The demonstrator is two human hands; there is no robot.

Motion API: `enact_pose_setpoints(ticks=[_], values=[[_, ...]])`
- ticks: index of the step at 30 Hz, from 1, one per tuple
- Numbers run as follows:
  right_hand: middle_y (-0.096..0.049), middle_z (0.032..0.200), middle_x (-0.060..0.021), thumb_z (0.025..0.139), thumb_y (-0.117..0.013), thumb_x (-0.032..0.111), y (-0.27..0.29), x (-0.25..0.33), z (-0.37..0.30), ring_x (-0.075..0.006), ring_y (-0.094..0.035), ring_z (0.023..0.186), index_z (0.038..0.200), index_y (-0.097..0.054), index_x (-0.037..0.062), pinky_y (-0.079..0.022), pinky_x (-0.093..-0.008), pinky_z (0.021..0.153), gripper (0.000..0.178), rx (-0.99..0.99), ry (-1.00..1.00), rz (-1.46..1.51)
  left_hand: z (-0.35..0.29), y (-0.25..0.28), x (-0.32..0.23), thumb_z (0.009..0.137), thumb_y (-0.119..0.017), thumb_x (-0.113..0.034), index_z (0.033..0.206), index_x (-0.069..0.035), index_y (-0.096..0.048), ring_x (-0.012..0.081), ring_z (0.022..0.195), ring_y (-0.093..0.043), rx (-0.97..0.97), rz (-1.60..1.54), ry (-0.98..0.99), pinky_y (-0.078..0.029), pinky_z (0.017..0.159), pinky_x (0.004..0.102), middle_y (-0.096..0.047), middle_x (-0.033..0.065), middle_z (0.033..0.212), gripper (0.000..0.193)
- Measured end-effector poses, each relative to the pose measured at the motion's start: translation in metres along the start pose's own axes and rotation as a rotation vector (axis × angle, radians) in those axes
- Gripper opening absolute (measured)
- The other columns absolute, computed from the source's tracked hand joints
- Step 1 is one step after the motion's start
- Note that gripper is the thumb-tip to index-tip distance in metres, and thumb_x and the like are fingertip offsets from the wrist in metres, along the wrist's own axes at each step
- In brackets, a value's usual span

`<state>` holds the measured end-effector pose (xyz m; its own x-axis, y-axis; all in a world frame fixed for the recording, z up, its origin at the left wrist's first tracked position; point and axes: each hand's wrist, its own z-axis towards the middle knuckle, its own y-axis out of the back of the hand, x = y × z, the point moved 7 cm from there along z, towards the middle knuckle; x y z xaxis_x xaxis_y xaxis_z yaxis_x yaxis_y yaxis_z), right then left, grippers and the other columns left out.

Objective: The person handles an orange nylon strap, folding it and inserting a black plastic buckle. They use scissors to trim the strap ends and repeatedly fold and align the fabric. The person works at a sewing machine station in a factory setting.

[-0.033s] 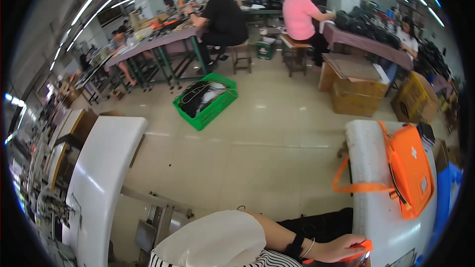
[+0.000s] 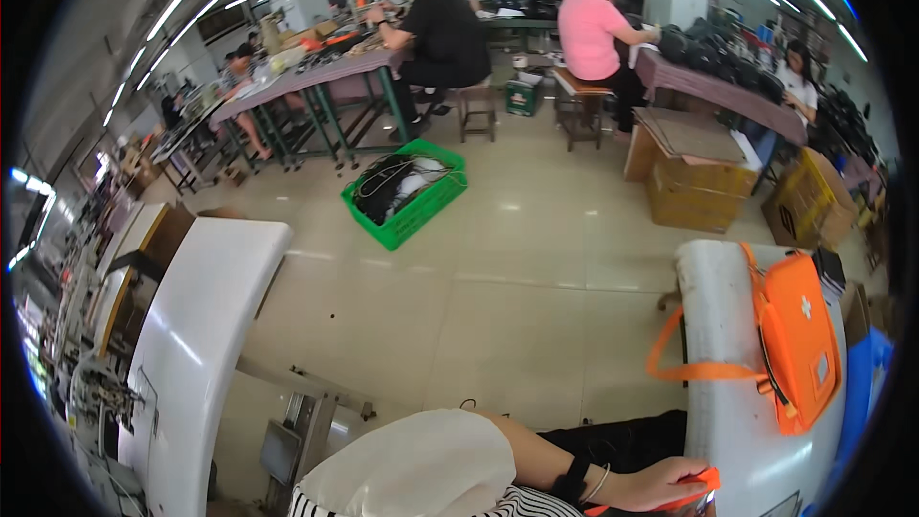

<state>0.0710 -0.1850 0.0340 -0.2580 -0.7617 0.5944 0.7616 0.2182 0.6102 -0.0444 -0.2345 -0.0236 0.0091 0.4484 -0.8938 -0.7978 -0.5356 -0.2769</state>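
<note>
My left hand (image 2: 661, 483) is at the lower right, its arm crossing from the lower middle with a black wristband and a pale bangle. The fingers are closed on a piece of orange fabric (image 2: 706, 481) at the edge of the white tabletop (image 2: 708, 325). Part of that fabric shows below the hand; the rest is cut off by the picture's lower edge. My right hand is out of view. Farther up the same tabletop lies an orange bag (image 2: 799, 335) with a white cross and a zip, its orange strap (image 2: 704, 370) hanging over the table's left edge.
A green crate (image 2: 407, 220) of dark and white material stands on the floor ahead. Another white table (image 2: 215, 316) is at left, with machines (image 2: 100, 393) beyond it. Cardboard boxes (image 2: 699, 193) stand at right. Several people, including one in pink (image 2: 589, 33), sit at far worktables.
The view has shifted slightly, so the background sits a little to the right. My left hand stays in place with the orange fabric.
</note>
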Motion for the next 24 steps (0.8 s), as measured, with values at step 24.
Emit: enact_pose_setpoints(ticks=[24], values=[[-0.064, 0.092, -0.0156, 0.090, -0.059, 0.008, -0.095, 0.054, -0.007, -0.0224, -0.062, 0.082, 0.112, -0.057, -0.0040, -0.050, -0.0310, 0.074, 0.025, 0.219, -0.176, -0.208, -0.009, 0.088, 0.041, 0.091, -0.056, -0.018, 0.100, 0.000, -0.058, 0.0077, 0.051, -0.050, 0.184, -0.528, 0.391, -0.040, 0.048, 0.0222, -0.054, 0.0018, 0.066, 0.020]])
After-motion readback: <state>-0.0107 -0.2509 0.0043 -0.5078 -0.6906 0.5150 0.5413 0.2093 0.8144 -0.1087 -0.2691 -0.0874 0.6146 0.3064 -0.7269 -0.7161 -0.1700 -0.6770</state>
